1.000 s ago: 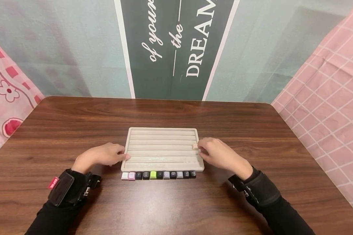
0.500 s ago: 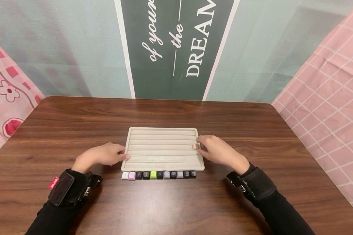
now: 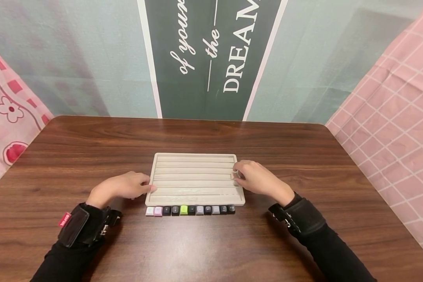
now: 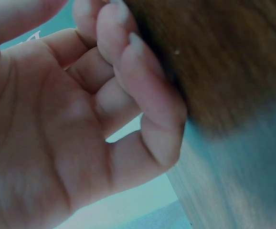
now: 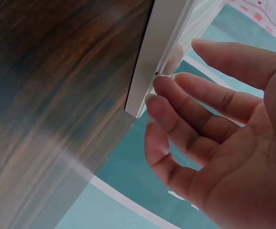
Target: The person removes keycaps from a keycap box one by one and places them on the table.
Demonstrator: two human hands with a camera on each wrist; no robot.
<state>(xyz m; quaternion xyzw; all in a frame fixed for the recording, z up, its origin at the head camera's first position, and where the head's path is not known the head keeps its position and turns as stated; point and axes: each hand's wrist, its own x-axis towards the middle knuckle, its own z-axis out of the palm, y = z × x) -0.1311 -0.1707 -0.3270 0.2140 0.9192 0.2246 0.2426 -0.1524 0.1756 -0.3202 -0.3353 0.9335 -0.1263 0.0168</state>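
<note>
A cream, ridged tray (image 3: 194,171) lies flat on the table. My left hand (image 3: 128,185) holds its left edge, thumb over the rim and curled fingers outside it; in the left wrist view the left hand's palm (image 4: 37,124) fills much of the picture. At the right end of the tray sits a small beige keycap (image 3: 232,176) against a ridge. My right hand (image 3: 259,178) is over the right rim, index finger and thumb spread at the keycap. In the right wrist view a gap shows between thumb and fingers, with the beige keycap (image 5: 175,59) just past the fingertips.
A row of keycaps (image 3: 184,210) in white, pink, black, lime and grey lines the tray's front edge. The brown wooden table (image 3: 194,250) extends around it. Printed cloths (image 3: 105,58) hang behind the table and at both sides.
My right hand has shifted slightly left and farther over the tray's rim, its finger and thumb parting around the beige keycap. My left hand and the tray stay in place.
</note>
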